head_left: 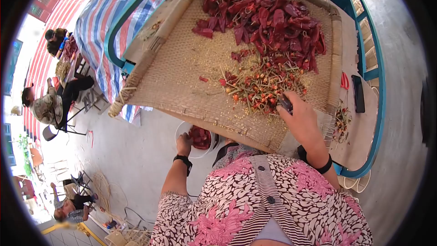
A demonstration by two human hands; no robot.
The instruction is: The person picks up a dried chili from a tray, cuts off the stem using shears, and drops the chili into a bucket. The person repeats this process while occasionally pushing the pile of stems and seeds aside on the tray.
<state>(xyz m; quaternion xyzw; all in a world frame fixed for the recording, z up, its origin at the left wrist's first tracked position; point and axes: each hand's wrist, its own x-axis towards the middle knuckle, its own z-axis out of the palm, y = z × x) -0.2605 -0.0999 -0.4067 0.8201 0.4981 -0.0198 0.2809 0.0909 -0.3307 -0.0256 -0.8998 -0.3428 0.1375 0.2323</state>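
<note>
A woven tray (168, 73) with a rolled rim lies in front of me. Dried red chili peppers (268, 18) are heaped on its far side, with a pile of pepper stems (264, 86) and scattered seeds nearer to me. Beside the stems, my right hand (300, 117) is closed around a small dark tool (285, 104) whose working end is hidden. My left hand (183, 145) is lower down, its fingers curled at the rim of a white bucket (179, 130). Red pepper pieces (200, 137) lie inside that bucket. Whether the left fingers hold anything is hidden.
A blue metal frame (380, 105) surrounds the tray. On the board at right are a phone (358, 94), red-handled scissors (344, 81) and loose stems (341, 120). Striped sheeting (98, 36) covers something at left. Several people sit beyond, one person (48, 105) on a chair.
</note>
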